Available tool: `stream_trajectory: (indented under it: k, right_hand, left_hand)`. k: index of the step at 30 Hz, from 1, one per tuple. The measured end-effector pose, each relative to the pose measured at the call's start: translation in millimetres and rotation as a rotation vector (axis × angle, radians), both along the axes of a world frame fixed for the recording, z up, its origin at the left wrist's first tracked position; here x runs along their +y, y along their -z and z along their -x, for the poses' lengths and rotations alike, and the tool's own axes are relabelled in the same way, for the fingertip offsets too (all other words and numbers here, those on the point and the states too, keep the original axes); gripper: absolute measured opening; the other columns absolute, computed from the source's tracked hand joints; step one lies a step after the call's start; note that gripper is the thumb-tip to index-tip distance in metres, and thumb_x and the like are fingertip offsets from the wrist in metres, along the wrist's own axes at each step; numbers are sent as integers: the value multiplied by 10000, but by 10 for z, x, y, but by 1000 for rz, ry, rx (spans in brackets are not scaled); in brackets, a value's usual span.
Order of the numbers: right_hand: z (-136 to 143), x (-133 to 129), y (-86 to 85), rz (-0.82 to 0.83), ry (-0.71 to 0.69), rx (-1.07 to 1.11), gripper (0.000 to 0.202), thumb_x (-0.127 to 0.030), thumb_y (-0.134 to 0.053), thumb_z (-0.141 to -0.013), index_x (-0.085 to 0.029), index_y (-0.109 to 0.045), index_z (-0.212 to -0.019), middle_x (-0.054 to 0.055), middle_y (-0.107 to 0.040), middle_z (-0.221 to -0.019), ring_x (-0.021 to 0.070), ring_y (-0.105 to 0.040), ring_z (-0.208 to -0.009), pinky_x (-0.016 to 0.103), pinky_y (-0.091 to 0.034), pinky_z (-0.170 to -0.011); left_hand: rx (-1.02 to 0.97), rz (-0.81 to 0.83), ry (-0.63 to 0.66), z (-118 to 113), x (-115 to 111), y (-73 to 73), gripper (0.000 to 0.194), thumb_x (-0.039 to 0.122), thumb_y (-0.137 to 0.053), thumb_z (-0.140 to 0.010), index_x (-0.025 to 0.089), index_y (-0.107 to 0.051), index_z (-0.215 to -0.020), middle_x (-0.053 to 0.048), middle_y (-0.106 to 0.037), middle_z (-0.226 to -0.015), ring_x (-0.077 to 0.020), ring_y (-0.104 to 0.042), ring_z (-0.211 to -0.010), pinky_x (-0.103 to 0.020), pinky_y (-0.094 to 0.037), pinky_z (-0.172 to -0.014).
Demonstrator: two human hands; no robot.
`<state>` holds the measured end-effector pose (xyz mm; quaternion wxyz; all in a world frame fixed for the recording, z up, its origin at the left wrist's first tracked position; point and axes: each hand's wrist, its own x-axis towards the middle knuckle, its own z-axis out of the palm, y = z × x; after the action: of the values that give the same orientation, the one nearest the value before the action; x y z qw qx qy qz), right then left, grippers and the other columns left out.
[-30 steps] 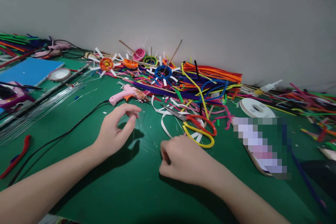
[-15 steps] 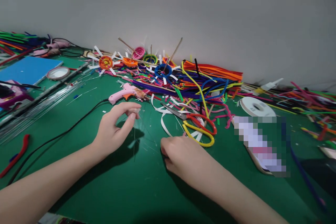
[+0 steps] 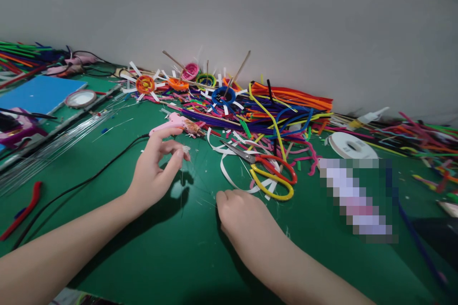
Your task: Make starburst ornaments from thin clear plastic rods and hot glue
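Note:
Between the thumb and fingertips of my left hand (image 3: 157,164) is a small whitish translucent piece (image 3: 186,150), with thin clear strands trailing from it. My right hand (image 3: 239,217) is closed low over the green table; its fingertips are turned away, so what they grip is hidden. Faint strands run from the piece toward it. Just beyond my left hand lies a pink glue gun (image 3: 175,121), partly covered by the fingers. Scissors (image 3: 259,159) with red and yellow handles lie beyond my right hand, near curled white strips (image 3: 229,178).
Coiled flower-like pieces with white strips, such as a blue one (image 3: 223,97), stand along the wall among pipe cleaners (image 3: 296,97). A ribbon spool (image 3: 339,145) and a blurred-out object (image 3: 356,200) lie at right. The glue gun's black cord (image 3: 89,178) crosses the left side. Clear filaments (image 3: 71,140) lie beyond.
My left hand's index finger has lifted, and the whitish piece shows more. My right hand has turned slightly, its fingers curled, and shifted a little left.

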<state>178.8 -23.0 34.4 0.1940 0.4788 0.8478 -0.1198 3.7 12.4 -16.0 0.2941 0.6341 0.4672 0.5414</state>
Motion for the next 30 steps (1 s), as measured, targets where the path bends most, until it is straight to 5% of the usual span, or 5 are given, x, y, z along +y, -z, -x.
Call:
stream_trajectory:
  k: [7, 13, 24, 30]
  right_hand:
    - [-53, -35, -50, 32, -196, 56, 212, 44, -535, -752, -116, -617, -863, 94, -669, -863, 214, -638, -776, 296, -368, -552]
    - [-94, -33, -48, -15, -70, 91, 217, 39, -505, -775, -126, -611, -868, 92, -671, -889, 197, -632, -757, 298, -366, -566]
    - [-47, 27, -105, 62, -144, -22, 206, 36, -553, -731, -116, -631, -845, 111, -703, -855, 250, -677, -776, 297, -357, -518]
    - [-13, -66, 49, -78, -130, -45, 235, 71, -497, -754, -112, -639, -799, 131, -705, -752, 237, -683, -679, 285, -345, -482]
  left_hand:
    - [-18, 40, -1, -10, 0, -18, 271, 267, -488, -878, 207, -456, -1140, -15, -610, -800, -132, -600, -661, -265, -491, -591]
    - [14, 38, -6, -1, -11, -13, 278, 271, -484, -879, 195, -458, -1144, -9, -624, -756, -122, -577, -611, -275, -492, -610]
    - [9, 30, 14, 3, -6, 10, 269, 271, -479, -887, 197, -462, -1145, -5, -617, -750, -125, -572, -612, -284, -483, -618]
    - [0, 48, 21, 3, -9, 17, 264, 284, -484, -891, 206, -466, -1143, -3, -612, -746, -121, -570, -614, -274, -486, -611]
